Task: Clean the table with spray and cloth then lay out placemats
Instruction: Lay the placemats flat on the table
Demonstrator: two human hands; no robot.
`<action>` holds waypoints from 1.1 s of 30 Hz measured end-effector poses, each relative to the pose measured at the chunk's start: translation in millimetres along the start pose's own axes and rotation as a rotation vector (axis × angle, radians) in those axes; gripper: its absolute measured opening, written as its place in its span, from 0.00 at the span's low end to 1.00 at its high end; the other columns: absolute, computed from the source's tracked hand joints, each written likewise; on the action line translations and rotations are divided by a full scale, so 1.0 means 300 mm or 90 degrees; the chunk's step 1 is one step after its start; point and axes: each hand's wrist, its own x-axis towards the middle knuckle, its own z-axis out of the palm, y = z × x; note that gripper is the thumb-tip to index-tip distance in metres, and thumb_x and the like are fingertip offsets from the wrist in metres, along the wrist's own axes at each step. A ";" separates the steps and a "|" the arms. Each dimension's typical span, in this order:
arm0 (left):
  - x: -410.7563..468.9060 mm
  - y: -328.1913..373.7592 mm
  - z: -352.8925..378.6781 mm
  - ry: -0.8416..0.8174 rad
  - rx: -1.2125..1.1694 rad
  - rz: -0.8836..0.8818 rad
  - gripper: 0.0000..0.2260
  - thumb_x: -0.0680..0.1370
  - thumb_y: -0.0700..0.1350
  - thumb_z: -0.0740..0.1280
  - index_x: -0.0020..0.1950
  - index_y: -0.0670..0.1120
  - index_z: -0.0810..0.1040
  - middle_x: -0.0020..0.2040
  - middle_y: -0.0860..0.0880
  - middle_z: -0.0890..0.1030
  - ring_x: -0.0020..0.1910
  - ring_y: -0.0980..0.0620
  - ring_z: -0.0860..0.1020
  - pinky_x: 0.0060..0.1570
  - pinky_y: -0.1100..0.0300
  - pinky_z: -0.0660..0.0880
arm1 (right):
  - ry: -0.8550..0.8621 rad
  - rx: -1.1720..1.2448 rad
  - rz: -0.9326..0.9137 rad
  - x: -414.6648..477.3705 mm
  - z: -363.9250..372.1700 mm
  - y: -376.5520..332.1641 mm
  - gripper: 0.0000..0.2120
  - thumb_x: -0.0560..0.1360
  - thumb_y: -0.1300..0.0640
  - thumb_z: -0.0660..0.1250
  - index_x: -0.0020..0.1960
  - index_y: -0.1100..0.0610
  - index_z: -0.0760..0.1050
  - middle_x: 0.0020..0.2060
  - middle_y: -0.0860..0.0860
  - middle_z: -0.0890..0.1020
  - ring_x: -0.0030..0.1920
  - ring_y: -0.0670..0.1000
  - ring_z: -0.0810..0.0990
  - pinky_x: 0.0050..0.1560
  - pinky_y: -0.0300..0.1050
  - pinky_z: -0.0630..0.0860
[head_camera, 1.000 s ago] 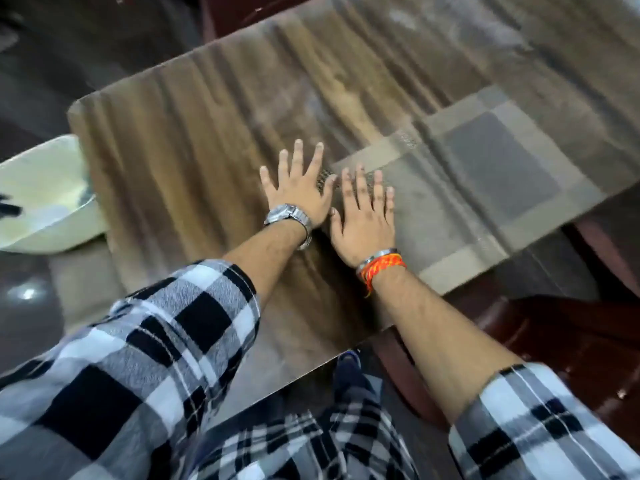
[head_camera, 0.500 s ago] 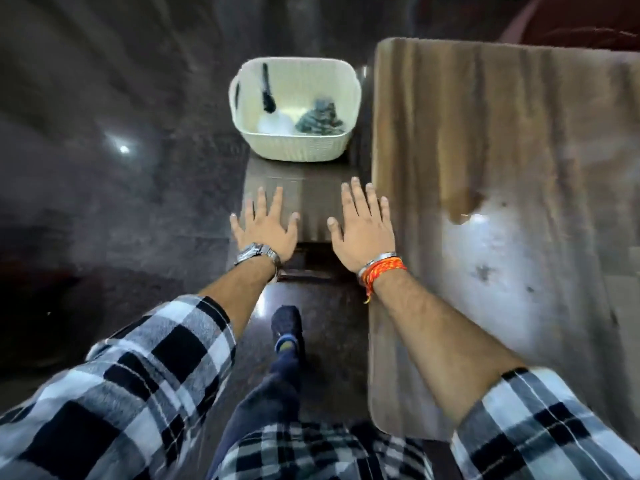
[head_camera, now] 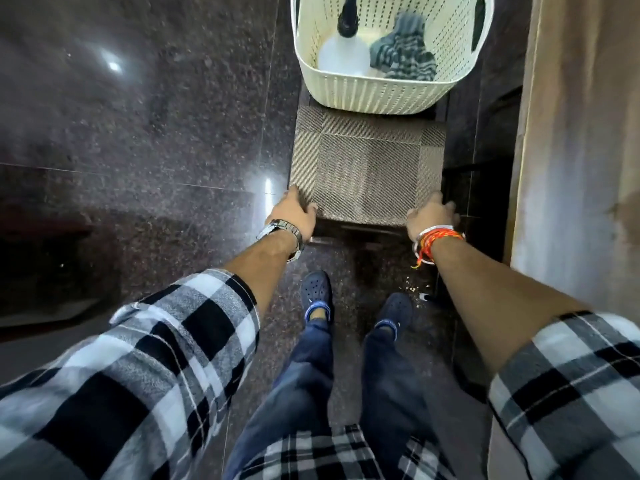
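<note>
Head view: a woven placemat (head_camera: 367,168), lying low beside the desk (head_camera: 581,133), is gripped at its near corners by the left hand (head_camera: 294,216) and right hand (head_camera: 431,220), fingers curled round its edge. Its far end appears pinned under the basket (head_camera: 374,95) holding the spray bottle (head_camera: 343,57) and cloth (head_camera: 401,57). If the placemat is pulled sharply, the basket could be dragged or tipped.

Dark speckled stone floor (head_camera: 138,140), bright light reflections (head_camera: 113,65)
</note>
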 end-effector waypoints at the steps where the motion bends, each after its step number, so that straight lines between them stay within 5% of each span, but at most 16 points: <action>1: 0.001 0.010 0.005 0.018 -0.011 -0.004 0.24 0.81 0.52 0.63 0.75 0.43 0.66 0.70 0.41 0.75 0.66 0.37 0.75 0.65 0.48 0.73 | 0.000 0.018 -0.001 0.006 0.006 0.000 0.25 0.77 0.56 0.65 0.70 0.61 0.61 0.64 0.66 0.70 0.65 0.66 0.68 0.61 0.54 0.69; 7: -0.016 0.047 -0.028 0.127 -0.045 -0.042 0.17 0.78 0.44 0.69 0.64 0.38 0.73 0.62 0.38 0.79 0.61 0.38 0.78 0.56 0.52 0.75 | 0.087 0.117 0.041 -0.024 -0.028 -0.027 0.18 0.73 0.64 0.67 0.62 0.66 0.68 0.57 0.66 0.76 0.57 0.65 0.77 0.54 0.51 0.75; 11: -0.060 0.082 -0.070 0.180 -0.064 -0.024 0.15 0.78 0.41 0.69 0.63 0.37 0.76 0.60 0.38 0.80 0.59 0.41 0.79 0.50 0.59 0.72 | 0.136 0.123 -0.052 -0.089 -0.094 -0.039 0.14 0.73 0.64 0.65 0.58 0.68 0.72 0.56 0.66 0.76 0.59 0.64 0.74 0.58 0.51 0.71; 15: -0.203 0.149 -0.109 0.236 -0.104 0.126 0.08 0.81 0.39 0.63 0.55 0.38 0.80 0.52 0.37 0.82 0.53 0.38 0.80 0.47 0.57 0.70 | 0.128 0.205 -0.199 -0.225 -0.206 -0.071 0.08 0.73 0.62 0.62 0.50 0.64 0.75 0.47 0.63 0.80 0.50 0.64 0.77 0.50 0.53 0.74; 20: -0.436 0.166 -0.266 0.415 -0.071 0.291 0.11 0.83 0.46 0.61 0.57 0.40 0.77 0.47 0.34 0.83 0.45 0.32 0.80 0.41 0.49 0.71 | 0.162 0.275 -0.311 -0.398 -0.405 0.069 0.07 0.79 0.55 0.61 0.54 0.58 0.68 0.42 0.58 0.80 0.45 0.63 0.78 0.39 0.49 0.67; 24: -0.585 0.371 -0.460 0.528 -0.184 0.417 0.13 0.83 0.47 0.61 0.57 0.38 0.76 0.43 0.39 0.81 0.41 0.37 0.79 0.41 0.52 0.71 | 0.242 0.452 -0.320 -0.481 -0.613 0.232 0.08 0.80 0.50 0.59 0.51 0.55 0.66 0.32 0.46 0.73 0.34 0.49 0.72 0.38 0.47 0.66; 27: -0.660 0.646 -0.540 0.527 -0.228 0.515 0.12 0.83 0.46 0.60 0.58 0.37 0.74 0.42 0.47 0.76 0.38 0.48 0.72 0.41 0.59 0.65 | 0.327 0.590 -0.271 -0.510 -0.756 0.350 0.06 0.80 0.50 0.58 0.48 0.51 0.63 0.34 0.44 0.72 0.32 0.40 0.70 0.37 0.37 0.69; 33: -0.669 1.162 -0.400 0.384 -0.042 0.619 0.10 0.82 0.49 0.58 0.58 0.45 0.71 0.44 0.37 0.82 0.44 0.32 0.79 0.43 0.45 0.75 | 0.572 0.613 -0.106 -0.464 -0.951 0.558 0.08 0.80 0.56 0.59 0.54 0.61 0.67 0.40 0.52 0.76 0.38 0.52 0.72 0.37 0.42 0.60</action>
